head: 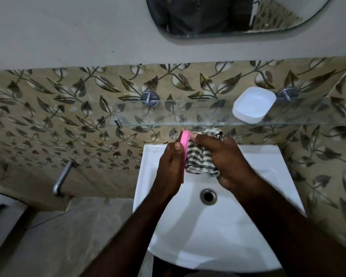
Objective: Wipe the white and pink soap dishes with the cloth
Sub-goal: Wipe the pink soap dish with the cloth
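Left hand (168, 166) grips the pink soap dish (185, 141) on edge above the sink (228, 246); right hand (226, 156) clutches the soft cloth (198, 160) against it. Light, slick plastic, likely: hold the rim. White soap dish (253, 104) sits on a shelf (168, 116) above the sink.

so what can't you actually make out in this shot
Head view, pink soap dish: its inside, since it is edge-on, with the cloth and left hand against it.
Head view, sink: middle of its back ledge, behind the right hand and cloth.
Head view, mirror: cut off by the top edge.
Head view, white soap dish: any residue, too pale to tell.
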A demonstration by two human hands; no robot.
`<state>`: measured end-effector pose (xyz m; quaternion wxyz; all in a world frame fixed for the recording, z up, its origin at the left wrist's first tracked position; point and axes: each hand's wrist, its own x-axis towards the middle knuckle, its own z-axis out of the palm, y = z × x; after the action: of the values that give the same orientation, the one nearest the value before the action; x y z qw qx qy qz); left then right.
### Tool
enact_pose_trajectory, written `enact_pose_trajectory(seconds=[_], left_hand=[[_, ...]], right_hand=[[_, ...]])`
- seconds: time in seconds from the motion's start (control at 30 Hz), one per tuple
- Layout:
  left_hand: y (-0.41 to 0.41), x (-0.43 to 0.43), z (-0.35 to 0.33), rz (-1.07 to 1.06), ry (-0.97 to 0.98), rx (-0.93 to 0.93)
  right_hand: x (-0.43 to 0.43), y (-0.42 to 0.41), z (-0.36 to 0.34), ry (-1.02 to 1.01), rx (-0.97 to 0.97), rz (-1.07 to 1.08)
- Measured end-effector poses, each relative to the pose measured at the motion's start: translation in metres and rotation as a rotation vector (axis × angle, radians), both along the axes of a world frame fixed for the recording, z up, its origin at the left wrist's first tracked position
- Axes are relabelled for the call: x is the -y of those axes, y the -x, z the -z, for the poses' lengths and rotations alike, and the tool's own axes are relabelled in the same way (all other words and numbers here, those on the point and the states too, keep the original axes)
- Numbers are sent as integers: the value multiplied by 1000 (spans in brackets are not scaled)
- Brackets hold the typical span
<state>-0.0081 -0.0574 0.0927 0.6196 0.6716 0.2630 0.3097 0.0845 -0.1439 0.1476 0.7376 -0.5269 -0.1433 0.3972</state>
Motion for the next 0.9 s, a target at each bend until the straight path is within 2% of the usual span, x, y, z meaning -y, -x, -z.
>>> enact_pose_trajectory(seconds=[0.1,0.23,0.4,0.53,0.63,0.73,0.83,0.9], left_hand=[[-1,-3,4,-39,-168,-9],[3,-4,6,-43,-200,24],[3,-12,1,-24,-475,-59],[3,-22,-2,-20,-542,-51],[0,-21,3,-42,-417,-27],[-5,-9,5,-46,-41,-10],[-6,-2,8,-55,-76,-47],[-9,0,2,-48,2,-19]], right_hand=[[0,7,3,24,101,7],[3,14,9,75,212,-47],[-6,-8,-2,59,49,0],[-9,-3,1,30,19,-53],[-4,5,12,20,98,-128],[-2,4,11,50,210,-128],[-8,-3,3,72,157,-24],[-12,-1,2,48,206,38]])
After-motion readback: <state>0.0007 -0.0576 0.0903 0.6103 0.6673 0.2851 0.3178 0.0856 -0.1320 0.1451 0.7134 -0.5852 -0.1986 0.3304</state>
